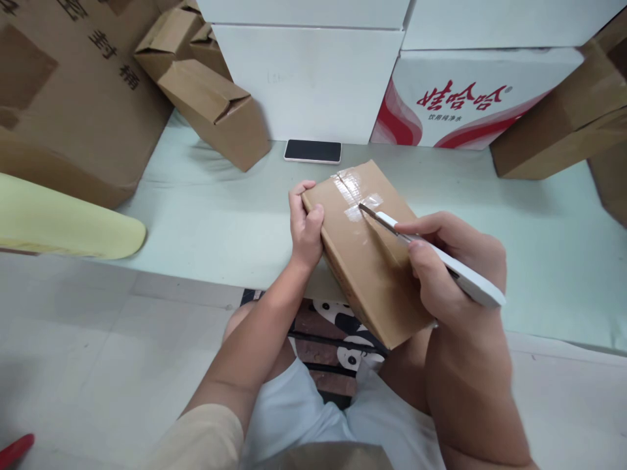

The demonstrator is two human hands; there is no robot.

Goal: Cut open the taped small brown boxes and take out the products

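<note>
Carton of brown cardboard, rectangular [337, 241], is being held tilted over front edge of pale-green tabletop [206, 228]. Far-left edge is being gripped by left hand [306, 228], thumb on upper face. Slim white-handled knife [480, 288] is being pinched between thumb and fingers of right hand [473, 251]; blade tip is being positioned at clear adhesive tape [349, 186]. Black-screened smartphone [312, 151] is being supported flat beyond carton.

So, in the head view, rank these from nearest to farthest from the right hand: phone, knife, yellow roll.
1. Knife: held in the right hand.
2. Phone: lying beyond the box.
3. Yellow roll: at the far left.
</note>
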